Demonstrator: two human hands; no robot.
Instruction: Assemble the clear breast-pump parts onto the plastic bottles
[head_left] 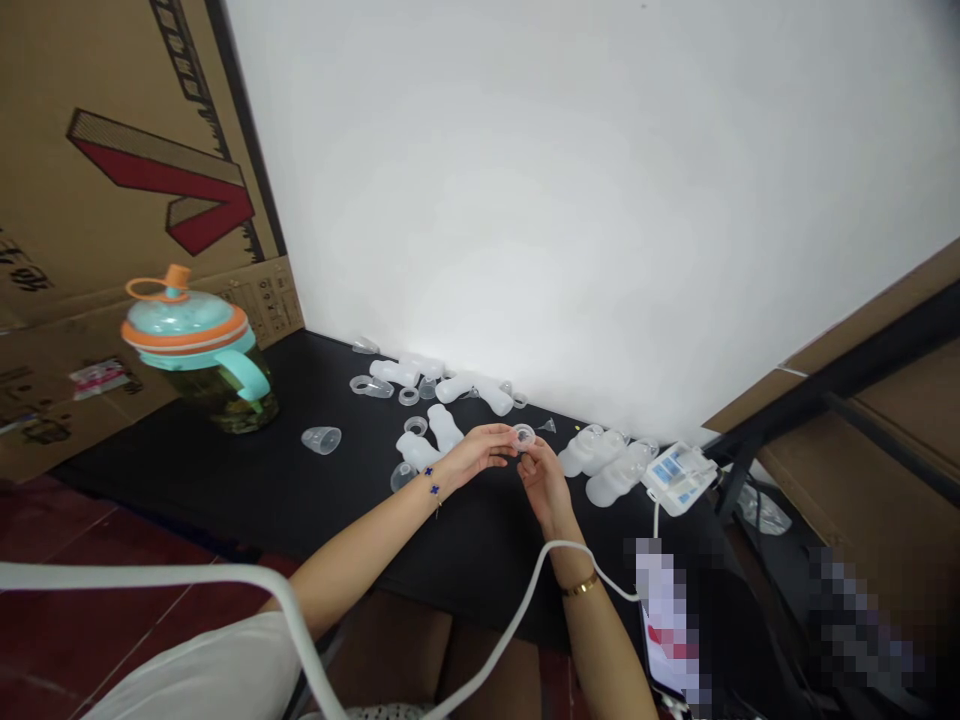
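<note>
Above the black tabletop, both hands meet at a small translucent screw ring. My left hand pinches its left side with the fingertips. From below and to the right, my right hand grips the same ring. Whether a teat sits inside it is too small to tell. Just left of my left hand lie white baby bottles, a loose ring and a clear dome cap. A small clear teat lies behind the hands. Capped bottles lie close together right of my right hand.
More bottles and caps lie along the white wall. A lidded drinking jug stands at left, near a loose cap. At right are a white box and a phone. A white cable crosses before my forearms.
</note>
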